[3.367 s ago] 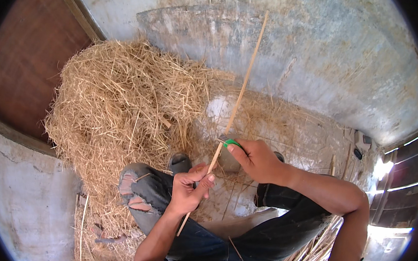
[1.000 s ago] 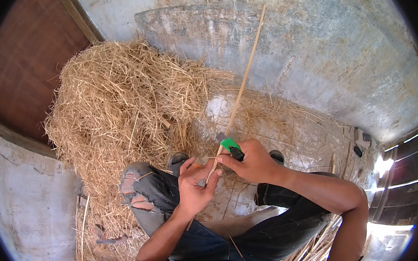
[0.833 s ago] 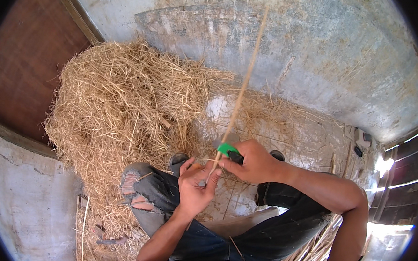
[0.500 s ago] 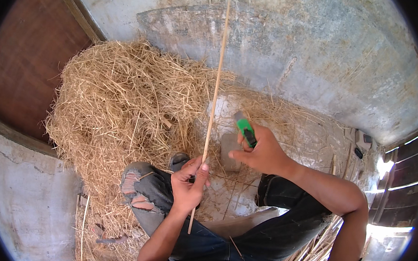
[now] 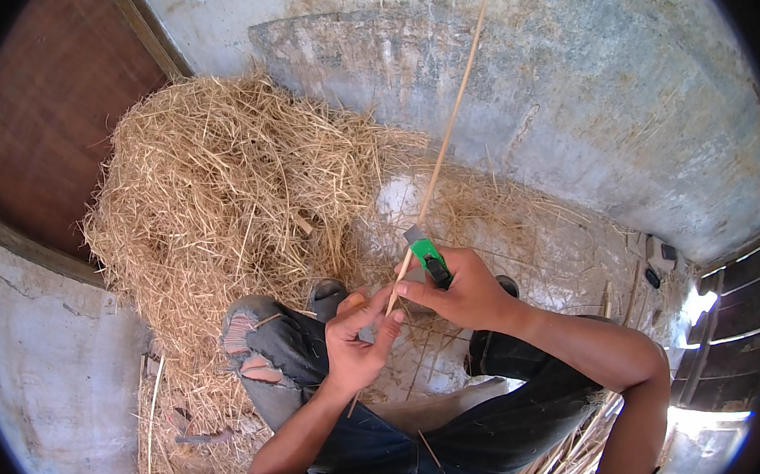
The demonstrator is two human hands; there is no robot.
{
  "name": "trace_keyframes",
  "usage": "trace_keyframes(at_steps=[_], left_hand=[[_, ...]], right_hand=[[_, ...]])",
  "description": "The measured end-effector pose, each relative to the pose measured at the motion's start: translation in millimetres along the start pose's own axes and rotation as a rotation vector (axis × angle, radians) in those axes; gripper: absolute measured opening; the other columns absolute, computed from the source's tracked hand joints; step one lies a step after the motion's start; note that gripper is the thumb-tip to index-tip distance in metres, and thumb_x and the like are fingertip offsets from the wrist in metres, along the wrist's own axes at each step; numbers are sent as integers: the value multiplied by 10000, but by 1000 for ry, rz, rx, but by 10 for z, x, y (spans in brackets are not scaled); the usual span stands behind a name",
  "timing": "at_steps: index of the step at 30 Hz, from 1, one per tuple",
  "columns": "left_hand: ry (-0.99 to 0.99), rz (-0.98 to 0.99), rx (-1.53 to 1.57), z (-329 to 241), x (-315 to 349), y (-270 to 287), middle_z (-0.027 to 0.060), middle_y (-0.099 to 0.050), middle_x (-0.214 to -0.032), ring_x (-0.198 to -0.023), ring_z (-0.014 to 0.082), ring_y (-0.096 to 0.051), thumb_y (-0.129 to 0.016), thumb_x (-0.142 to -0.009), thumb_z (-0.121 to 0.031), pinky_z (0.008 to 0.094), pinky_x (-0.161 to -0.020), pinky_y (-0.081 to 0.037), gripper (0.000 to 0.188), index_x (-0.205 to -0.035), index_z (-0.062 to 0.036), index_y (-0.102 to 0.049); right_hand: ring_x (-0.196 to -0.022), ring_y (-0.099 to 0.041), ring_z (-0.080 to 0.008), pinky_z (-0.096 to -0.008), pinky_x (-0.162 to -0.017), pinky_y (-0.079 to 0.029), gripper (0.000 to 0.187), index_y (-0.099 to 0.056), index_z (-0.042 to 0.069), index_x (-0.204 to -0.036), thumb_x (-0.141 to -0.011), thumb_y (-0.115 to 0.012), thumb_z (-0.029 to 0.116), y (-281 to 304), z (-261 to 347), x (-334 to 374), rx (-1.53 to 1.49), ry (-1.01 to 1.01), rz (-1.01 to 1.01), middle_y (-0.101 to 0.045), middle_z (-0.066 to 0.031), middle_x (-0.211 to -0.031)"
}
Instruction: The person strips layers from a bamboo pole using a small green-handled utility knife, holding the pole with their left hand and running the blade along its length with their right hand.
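A long thin strip of pale wood or bamboo [image 5: 450,126] runs from my lap up toward the wall, tilted to the right. Around its lower part my left hand [image 5: 360,335] is closed, thumb and fingers pinching it. In my right hand [image 5: 472,290] is a green utility knife [image 5: 427,258] with a black slider. Its short grey blade [image 5: 413,234] lies against or just over the strip; exact contact cannot be made out. My right thumb reaches to the strip below the blade, close to my left fingers.
A big heap of straw [image 5: 218,187] fills the left side, against a brown panel [image 5: 45,111]. Behind stands a stained concrete wall [image 5: 580,73]. Several cut strips [image 5: 558,458] lie beside my right thigh. A small box-shaped thing [image 5: 661,254] rests at the right wall.
My right hand has brought the knife down and left onto the strip. The strip's far end has swung right, and my left hand has shifted slightly right.
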State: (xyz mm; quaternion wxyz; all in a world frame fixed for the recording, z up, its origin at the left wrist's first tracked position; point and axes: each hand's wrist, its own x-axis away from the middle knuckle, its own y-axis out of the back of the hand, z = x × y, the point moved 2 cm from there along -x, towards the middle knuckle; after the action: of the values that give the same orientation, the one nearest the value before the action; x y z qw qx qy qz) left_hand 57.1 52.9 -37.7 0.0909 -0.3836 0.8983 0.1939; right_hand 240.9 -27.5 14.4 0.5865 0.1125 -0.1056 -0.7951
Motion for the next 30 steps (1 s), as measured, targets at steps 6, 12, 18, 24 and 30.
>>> trace_keyframes(at_steps=[6, 12, 18, 24, 30], left_hand=[[-27, 3, 11, -23, -5, -29, 9, -685, -707, -689, 80, -591, -727, -901, -23, 338, -991, -424, 366, -1264, 6, -689], [171, 13, 188, 25, 67, -53, 29, -652, -685, -718, 122, -529, -755, -888, -53, 331, -864, -435, 308, -1178, 45, -718], [277, -23, 214, 15, 95, -39, 36, -661, -679, -758, 124, -535, -740, -916, -82, 348, -939, -434, 285, -1174, 38, -725], [277, -28, 181, 9, 89, -29, 26, -628, -674, -752, 118, -528, -741, -918, -98, 334, -923, -436, 298, -1191, 19, -726], [170, 44, 39, 10, 64, 16, 6, -630, -831, -666, 48, -543, -692, -957, -62, 277, -794, -514, 301, -1251, 0, -701]], right_hand=[[-586, -484, -113, -317, -551, -393, 247, -715, 42, -963, -936, -737, 286, 23, 21, -34, -2, 25, -16, -563, -42, -655], [-533, -486, -163, -359, -529, -386, 300, -676, 17, -881, -965, -692, 304, 164, 39, -92, 81, 16, -136, -520, -66, -582], [-587, -615, -363, -421, -523, -443, 422, -629, 29, -815, -1005, -602, 404, 285, 125, -27, 509, 224, -167, -598, -148, -625], [-561, -622, -421, -496, -507, -463, 473, -606, 32, -827, -995, -588, 474, 125, 143, 133, 714, 100, 13, -585, -189, -583], [-542, -619, -423, -511, -497, -462, 478, -623, 45, -819, -986, -594, 491, 113, 133, 138, 791, 100, 26, -580, -200, -560]])
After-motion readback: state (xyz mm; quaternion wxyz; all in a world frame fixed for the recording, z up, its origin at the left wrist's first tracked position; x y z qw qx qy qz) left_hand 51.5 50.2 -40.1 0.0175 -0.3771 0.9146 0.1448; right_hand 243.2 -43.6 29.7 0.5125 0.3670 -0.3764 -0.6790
